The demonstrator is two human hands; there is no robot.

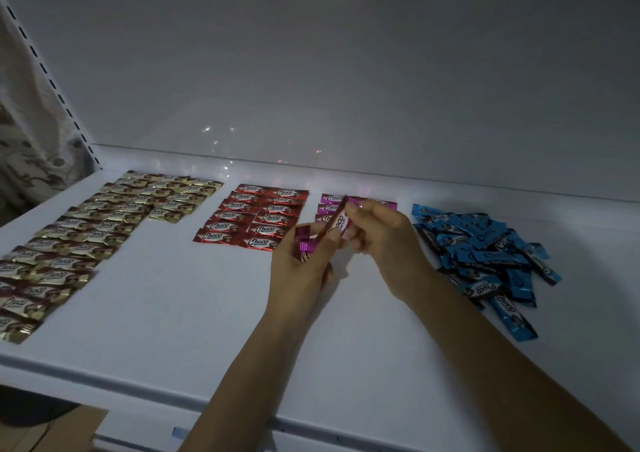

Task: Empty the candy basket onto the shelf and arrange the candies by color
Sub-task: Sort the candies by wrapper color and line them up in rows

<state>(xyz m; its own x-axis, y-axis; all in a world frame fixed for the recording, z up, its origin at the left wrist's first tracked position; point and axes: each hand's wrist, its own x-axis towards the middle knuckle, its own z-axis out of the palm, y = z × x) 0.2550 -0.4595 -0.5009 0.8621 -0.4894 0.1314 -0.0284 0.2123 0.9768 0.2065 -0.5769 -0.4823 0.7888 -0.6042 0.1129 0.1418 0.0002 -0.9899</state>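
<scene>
On the white shelf (173,296) lie wrapped Choco candies sorted by colour. Gold candies (86,237) fill rows at the left. Red candies (252,219) lie in two columns in the middle. A few purple candies (327,206) lie in a row behind my hands. Blue candies (485,254) sit in a loose heap at the right. My left hand (301,271) grips a small bunch of purple candies (304,244). My right hand (384,240) pinches one purple candy (337,225) held upright above the shelf. No basket is in view.
The shelf's back panel (346,71) rises right behind the candy rows. A slotted upright (52,81) runs along the left side, with patterned fabric (31,147) beyond it. The shelf's front edge (138,382) runs below my forearms, and a brown cardboard piece (52,431) lies beneath it.
</scene>
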